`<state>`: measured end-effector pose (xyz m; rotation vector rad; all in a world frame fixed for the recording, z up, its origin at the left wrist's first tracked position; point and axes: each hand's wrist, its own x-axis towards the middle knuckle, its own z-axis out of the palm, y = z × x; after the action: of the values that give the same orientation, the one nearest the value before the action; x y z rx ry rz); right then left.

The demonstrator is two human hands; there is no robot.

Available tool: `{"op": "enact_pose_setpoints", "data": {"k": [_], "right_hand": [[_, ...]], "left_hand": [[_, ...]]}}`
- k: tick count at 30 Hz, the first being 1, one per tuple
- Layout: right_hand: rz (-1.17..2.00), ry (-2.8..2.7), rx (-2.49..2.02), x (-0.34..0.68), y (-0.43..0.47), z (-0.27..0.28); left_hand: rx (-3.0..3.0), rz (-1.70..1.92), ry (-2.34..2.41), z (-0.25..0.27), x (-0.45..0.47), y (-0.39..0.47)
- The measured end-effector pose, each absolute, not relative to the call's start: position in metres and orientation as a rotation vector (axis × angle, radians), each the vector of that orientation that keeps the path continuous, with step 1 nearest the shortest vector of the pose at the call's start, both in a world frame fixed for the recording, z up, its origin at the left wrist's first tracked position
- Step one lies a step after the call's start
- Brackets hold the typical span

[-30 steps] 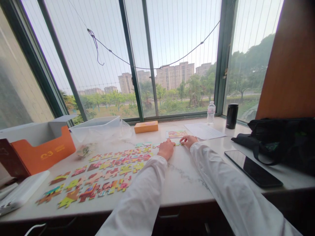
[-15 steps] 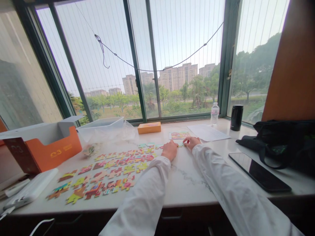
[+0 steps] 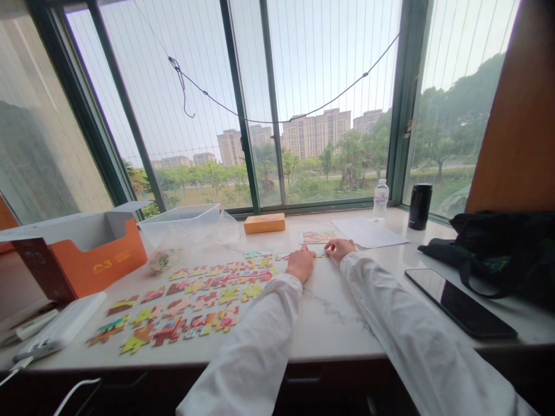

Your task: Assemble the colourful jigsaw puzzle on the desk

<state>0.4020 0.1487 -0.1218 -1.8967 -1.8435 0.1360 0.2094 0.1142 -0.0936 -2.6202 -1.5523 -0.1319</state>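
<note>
My left hand (image 3: 300, 263) rests on the table with its fingers bent together over a thin row of joined jigsaw pieces (image 3: 321, 253), pressing on it. At the right end of that row, my right hand (image 3: 340, 249) has its thumb and fingers pinched at a jigsaw piece, mostly hidden by the fingers. Just behind both hands lies a small picture card (image 3: 318, 237). Left of my left arm, many colourful loose jigsaw pieces (image 3: 203, 301) are spread out in rows. A further small group of pieces (image 3: 259, 254) lies near the left hand.
An orange box (image 3: 104, 260), a clear plastic tub (image 3: 184, 216) and a plastic bag (image 3: 165, 260) stand at the left. Behind are a small orange box (image 3: 264, 223), paper (image 3: 368, 232), a bottle (image 3: 380, 199) and a black tumbler (image 3: 420, 206). A phone (image 3: 459, 303) and black bag (image 3: 498, 248) lie right.
The view has shifted slightly. Both hands stay at nearly the same place on the row of jigsaw pieces, with only small finger movement.
</note>
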Motion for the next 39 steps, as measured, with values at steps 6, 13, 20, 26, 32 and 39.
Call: {"op": "enact_pose_setpoints", "data": {"k": [6,13,20,26,32,39], "right_hand": [[0.140,-1.842,-1.894,0.402,0.149,-0.123],[0.146,-1.841,-1.889,0.401,0.149,-0.122],[0.154,-1.848,-1.900,0.400,0.145,-0.116],[0.073,-1.719,-1.878,0.402,0.144,-0.109],[0.058,-1.743,-1.915,0.399,0.145,-0.118],[0.041,-1.755,-1.916,0.401,0.147,-0.123]], "left_hand": [[-2.621,-0.127,-1.543,-0.094,0.209,0.115],[-2.620,-0.121,-1.546,-0.094,0.206,0.114],[-2.616,-0.126,-1.546,-0.093,0.205,0.113],[-2.574,-0.156,-1.567,-0.089,0.205,0.110],[-2.506,-0.218,-1.584,-0.066,0.205,0.109],[-2.442,-0.235,-1.674,-0.029,0.185,0.122]]}}
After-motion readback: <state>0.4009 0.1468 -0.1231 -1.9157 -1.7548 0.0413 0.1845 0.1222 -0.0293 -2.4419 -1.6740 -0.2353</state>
